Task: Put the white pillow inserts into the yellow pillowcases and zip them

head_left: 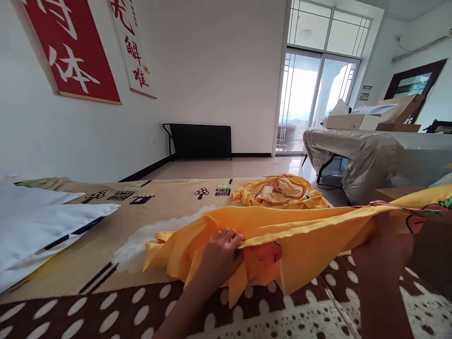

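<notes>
A yellow cloth [303,256] with a red fruit-like print is stretched between my two hands above the bed. My left hand [224,249] is closed on its upper edge, near the middle of the view. Farther right, my right hand [384,247] grips the same edge, its fingers partly hidden by the fabric and blurred. The cloth's left end hangs in loose folds onto the bed, and its right end runs out of view. Just behind it lies a round, bunched yellow fabric bundle [282,190] with a paler middle.
The bed has a beige printed sheet [169,197] and a brown spotted blanket [123,310]. White pillows [45,230] lie at left; white lacy fabric [132,242] lies beside the cloth. A plastic-covered table [374,146] with boxes [353,121] stands right.
</notes>
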`<control>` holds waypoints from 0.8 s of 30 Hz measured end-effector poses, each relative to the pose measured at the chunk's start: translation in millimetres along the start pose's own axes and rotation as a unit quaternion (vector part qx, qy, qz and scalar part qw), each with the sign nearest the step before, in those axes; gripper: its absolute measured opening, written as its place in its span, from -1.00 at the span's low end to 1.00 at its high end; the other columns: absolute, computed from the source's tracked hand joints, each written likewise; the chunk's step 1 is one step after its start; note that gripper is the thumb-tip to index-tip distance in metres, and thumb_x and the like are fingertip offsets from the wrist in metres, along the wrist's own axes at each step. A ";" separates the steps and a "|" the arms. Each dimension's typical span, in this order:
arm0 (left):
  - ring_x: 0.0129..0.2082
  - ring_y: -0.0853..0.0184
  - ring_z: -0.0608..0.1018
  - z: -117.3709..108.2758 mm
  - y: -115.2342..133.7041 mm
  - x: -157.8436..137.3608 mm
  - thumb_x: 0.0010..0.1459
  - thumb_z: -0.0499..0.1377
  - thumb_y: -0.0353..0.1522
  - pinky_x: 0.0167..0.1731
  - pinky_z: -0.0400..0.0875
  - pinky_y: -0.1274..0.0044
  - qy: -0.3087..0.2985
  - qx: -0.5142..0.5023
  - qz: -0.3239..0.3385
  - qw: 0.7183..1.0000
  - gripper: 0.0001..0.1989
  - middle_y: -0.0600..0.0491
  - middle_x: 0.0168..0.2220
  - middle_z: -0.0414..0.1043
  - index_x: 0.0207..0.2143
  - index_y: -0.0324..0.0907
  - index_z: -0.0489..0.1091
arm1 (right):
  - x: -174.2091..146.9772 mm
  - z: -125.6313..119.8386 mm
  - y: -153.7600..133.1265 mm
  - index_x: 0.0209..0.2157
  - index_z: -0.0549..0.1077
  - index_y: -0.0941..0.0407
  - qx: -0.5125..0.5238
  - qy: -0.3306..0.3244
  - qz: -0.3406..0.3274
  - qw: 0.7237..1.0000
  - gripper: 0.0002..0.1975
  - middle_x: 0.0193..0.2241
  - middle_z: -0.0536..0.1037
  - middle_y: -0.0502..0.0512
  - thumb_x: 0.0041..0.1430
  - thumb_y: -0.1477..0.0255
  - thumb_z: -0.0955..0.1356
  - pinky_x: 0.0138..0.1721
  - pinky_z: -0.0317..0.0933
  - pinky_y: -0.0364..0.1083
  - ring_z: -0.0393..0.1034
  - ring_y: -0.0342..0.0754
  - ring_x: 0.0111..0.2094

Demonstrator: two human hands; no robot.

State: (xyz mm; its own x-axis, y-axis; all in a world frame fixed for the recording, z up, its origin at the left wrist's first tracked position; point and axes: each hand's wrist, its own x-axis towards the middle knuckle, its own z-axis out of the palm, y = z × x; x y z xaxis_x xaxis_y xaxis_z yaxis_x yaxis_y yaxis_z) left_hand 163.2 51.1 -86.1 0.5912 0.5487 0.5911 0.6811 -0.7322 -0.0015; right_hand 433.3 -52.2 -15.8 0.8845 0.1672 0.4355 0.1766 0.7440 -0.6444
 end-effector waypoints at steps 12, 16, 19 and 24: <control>-0.52 0.38 0.37 -30.0 -39.3 2.2 0.12 0.03 -0.12 -0.48 0.21 0.59 0.037 -0.298 -0.301 0.905 -0.67 0.14 -0.56 0.32 -0.40 -0.19 0.38 | 36.8 -6.2 39.2 -0.18 0.43 0.14 -0.094 0.106 0.018 0.990 -0.59 -0.16 0.49 0.13 -0.11 0.29 0.43 -0.12 0.36 0.06 0.42 0.01 -0.19; -0.51 0.41 0.35 -51.0 -26.4 0.6 0.00 0.17 -0.11 -0.54 0.21 0.63 0.074 -0.389 -0.321 0.860 -0.68 0.15 -0.55 0.33 -0.50 -0.20 0.38 | 40.9 -5.6 65.2 0.02 0.34 0.26 -0.389 -0.022 -0.082 0.917 -0.38 -0.05 0.39 0.37 -0.10 0.26 0.36 0.02 0.11 0.32 0.29 0.27 -0.02; -0.52 0.42 0.38 -57.9 2.3 -1.9 0.00 0.20 -0.18 -0.50 0.23 0.63 0.028 -0.370 -0.250 0.894 -0.74 0.14 -0.57 0.37 -0.55 -0.20 0.40 | -4.5 7.2 48.5 0.20 0.13 0.19 -0.428 -0.198 -0.229 0.852 -0.27 0.16 0.18 0.38 0.01 0.23 0.33 0.14 -0.09 0.31 0.02 0.28 0.19; -0.54 0.46 0.38 -55.3 41.5 -7.6 -0.04 0.20 -0.44 -0.52 0.25 0.65 0.055 -0.337 -0.113 0.933 -0.94 0.15 -0.56 0.31 -0.55 -0.18 0.39 | -98.7 25.5 14.7 0.01 0.34 0.04 -0.282 -0.674 -0.142 0.668 -0.58 -0.16 0.52 0.11 0.07 0.46 0.29 -0.04 0.17 -0.05 0.37 -0.02 -0.10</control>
State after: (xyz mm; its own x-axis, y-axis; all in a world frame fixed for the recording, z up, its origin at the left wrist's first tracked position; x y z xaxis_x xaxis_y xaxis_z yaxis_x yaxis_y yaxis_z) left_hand 163.1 -5.7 -46.0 0.3922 0.7027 0.5936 0.3360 -0.7101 0.6187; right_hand 337.6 -41.3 -52.3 -0.3439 0.7845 0.5161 0.7247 0.5712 -0.3854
